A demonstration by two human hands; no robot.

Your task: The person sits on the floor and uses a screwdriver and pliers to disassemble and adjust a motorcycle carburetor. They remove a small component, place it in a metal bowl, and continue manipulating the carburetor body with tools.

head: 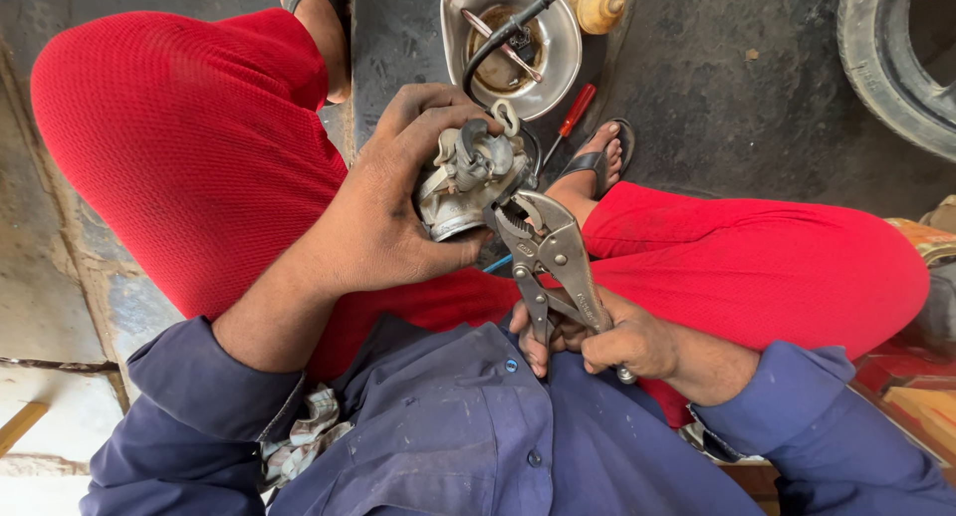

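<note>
The left hand (383, 212) was closed around a small grey metal engine part (466, 182), holding it above the lap between the knees, fingers curled over its top and thumb beneath. The right hand (607, 339) was clenched around the handles of a pair of steel locking pliers (546, 257), held close to the belly. The pliers pointed up and away from the body, and their toothed jaws stood just against the lower right edge of the engine part; whether they actually bit on it could not be told. A black hose (503, 33) ran from the top of the part up over a metal bowl (563, 48) standing on the dark floor ahead. The bowl held brownish liquid and a thin tool. A red-handled screwdriver (573, 113) lay just beside the bowl, near a sandalled foot (597, 162). A yellowish bottle (597, 3) stood touching the bowl's far rim. A tyre (886, 58) lay at the upper right, well apart.
</note>
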